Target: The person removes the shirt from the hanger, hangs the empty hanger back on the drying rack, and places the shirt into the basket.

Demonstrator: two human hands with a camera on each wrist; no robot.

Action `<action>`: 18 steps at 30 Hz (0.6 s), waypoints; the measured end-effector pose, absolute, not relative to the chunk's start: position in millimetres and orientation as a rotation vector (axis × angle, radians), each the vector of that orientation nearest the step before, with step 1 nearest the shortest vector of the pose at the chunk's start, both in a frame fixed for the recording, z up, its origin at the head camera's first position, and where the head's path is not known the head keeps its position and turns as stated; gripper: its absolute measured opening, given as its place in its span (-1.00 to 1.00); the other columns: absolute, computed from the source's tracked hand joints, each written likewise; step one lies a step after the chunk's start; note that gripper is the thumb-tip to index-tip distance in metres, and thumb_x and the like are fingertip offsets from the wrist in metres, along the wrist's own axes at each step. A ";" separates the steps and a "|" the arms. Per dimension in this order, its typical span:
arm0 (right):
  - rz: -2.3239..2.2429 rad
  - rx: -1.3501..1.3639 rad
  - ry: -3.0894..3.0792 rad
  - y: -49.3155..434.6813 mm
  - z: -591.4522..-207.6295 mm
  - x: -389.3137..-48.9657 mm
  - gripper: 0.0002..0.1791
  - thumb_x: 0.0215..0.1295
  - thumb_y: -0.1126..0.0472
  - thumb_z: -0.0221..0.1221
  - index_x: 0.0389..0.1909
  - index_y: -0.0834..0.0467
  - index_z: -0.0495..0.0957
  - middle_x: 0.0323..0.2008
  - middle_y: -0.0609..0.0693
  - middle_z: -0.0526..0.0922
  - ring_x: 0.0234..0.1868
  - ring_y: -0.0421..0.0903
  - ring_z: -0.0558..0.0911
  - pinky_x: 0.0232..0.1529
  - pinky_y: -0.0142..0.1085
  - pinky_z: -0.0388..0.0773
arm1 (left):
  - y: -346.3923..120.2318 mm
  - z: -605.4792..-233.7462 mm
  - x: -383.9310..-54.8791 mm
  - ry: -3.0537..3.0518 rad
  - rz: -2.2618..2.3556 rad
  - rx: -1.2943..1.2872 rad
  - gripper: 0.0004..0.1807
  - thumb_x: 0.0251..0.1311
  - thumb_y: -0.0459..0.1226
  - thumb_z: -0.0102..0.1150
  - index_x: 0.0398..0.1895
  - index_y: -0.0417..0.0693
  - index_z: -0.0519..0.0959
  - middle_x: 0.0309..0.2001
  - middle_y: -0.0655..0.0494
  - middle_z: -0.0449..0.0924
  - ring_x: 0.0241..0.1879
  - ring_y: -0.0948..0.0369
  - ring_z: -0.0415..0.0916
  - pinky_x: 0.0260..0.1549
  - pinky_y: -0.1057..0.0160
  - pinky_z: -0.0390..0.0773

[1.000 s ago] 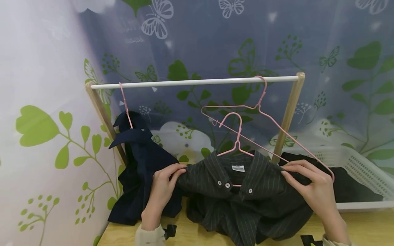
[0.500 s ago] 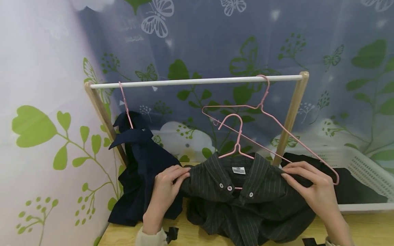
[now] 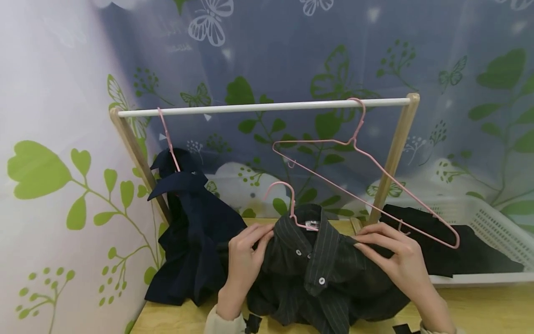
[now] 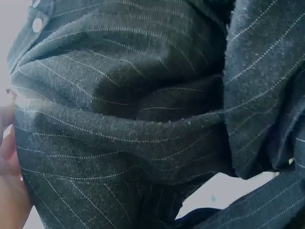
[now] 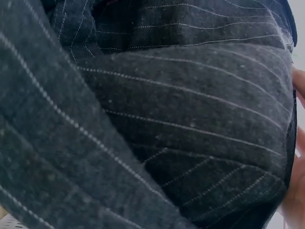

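Note:
A dark pinstriped shirt (image 3: 342, 269) with white buttons is held up by its shoulders in the head view. My left hand (image 3: 246, 260) pinches the shoulder on the left, my right hand (image 3: 396, 255) the one on the right. Out of the collar rises the hook of a pink hanger (image 3: 293, 204), tilted to the left; the rest of that hanger is mostly hidden inside the shirt. Striped cloth fills both wrist views, with part of my left hand (image 4: 12, 186) at one edge and part of my right hand (image 5: 296, 191) at the other.
Above stands a rack with a white rod (image 3: 258, 107). From it hang a navy garment (image 3: 196, 232) at left and a bare pink hanger (image 3: 371, 160) at right. A white basket (image 3: 484, 278) with black clothes (image 3: 471, 250) sits on the wooden table (image 3: 162, 320) at right.
Both hands have come closer together, bunching the shirt's shoulders inward. The hanger in the shirt has tipped left and sunk lower, and the collar has folded over.

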State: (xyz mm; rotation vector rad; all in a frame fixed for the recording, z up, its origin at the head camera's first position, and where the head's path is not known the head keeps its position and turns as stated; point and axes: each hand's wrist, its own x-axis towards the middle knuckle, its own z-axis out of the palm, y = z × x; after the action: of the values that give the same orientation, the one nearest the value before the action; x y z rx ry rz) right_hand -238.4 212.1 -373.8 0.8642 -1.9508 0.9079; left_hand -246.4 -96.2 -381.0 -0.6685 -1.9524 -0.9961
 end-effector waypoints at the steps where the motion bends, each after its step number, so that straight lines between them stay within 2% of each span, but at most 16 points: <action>1: 0.901 0.861 -1.951 210.7 -373.5 -238.2 -0.57 -0.37 0.47 0.44 -0.39 0.00 0.70 -0.32 -0.08 0.62 -0.27 -0.28 0.57 -0.15 -0.62 0.39 | -95.6 -380.6 -246.5 -1.952 -1.006 -0.663 -0.85 0.17 -0.30 0.17 -0.24 -0.05 0.68 -0.36 0.15 0.65 -0.43 0.30 0.56 -0.50 0.46 0.45; 7: 0.878 0.834 -1.943 210.3 -370.6 -235.9 -0.63 -0.32 0.43 0.43 -0.41 -0.01 0.71 -0.32 -0.07 0.63 -0.28 -0.27 0.57 -0.16 -0.62 0.38 | -101.5 -380.4 -248.2 -1.926 -1.045 -0.691 -0.85 0.16 -0.34 0.17 -0.24 -0.04 0.67 -0.34 0.14 0.65 -0.37 0.29 0.59 -0.36 0.44 0.53; 12: 0.717 0.569 -1.872 225.3 -365.4 -236.6 -0.80 -0.18 0.32 0.42 -0.45 0.05 0.71 -0.36 -0.02 0.65 -0.32 -0.20 0.59 -0.12 -0.68 0.31 | -114.3 -378.0 -250.1 -1.861 -1.086 -0.678 -0.82 0.12 -0.42 0.17 -0.25 -0.06 0.67 -0.35 0.13 0.65 -0.37 0.28 0.58 -0.35 0.45 0.52; 15: 0.692 0.367 -1.810 236.5 -362.0 -237.2 -0.84 -0.14 0.32 0.41 -0.45 0.14 0.71 -0.39 0.06 0.65 -0.33 -0.27 0.56 -0.14 -0.70 0.24 | -122.2 -374.9 -249.6 -1.835 -1.109 -0.657 -0.79 0.10 -0.47 0.17 -0.25 -0.06 0.67 -0.36 0.12 0.65 -0.38 0.27 0.58 -0.35 0.46 0.51; 18: 0.725 0.275 -1.832 240.6 -361.0 -236.6 -0.84 -0.11 0.34 0.39 -0.41 0.15 0.71 -0.39 0.07 0.65 -0.29 -0.42 0.50 -0.16 -0.69 0.22 | -126.0 -372.4 -249.0 -1.837 -1.126 -0.652 -0.78 0.11 -0.47 0.16 -0.24 -0.05 0.67 -0.37 0.12 0.65 -0.39 0.27 0.57 -0.36 0.45 0.51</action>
State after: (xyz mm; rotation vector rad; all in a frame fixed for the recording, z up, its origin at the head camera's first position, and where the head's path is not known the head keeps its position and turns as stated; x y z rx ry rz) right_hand -236.6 240.6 -361.0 0.2748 -1.8318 0.7245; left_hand -249.0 -126.0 -372.4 -0.6522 -1.8375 -1.1257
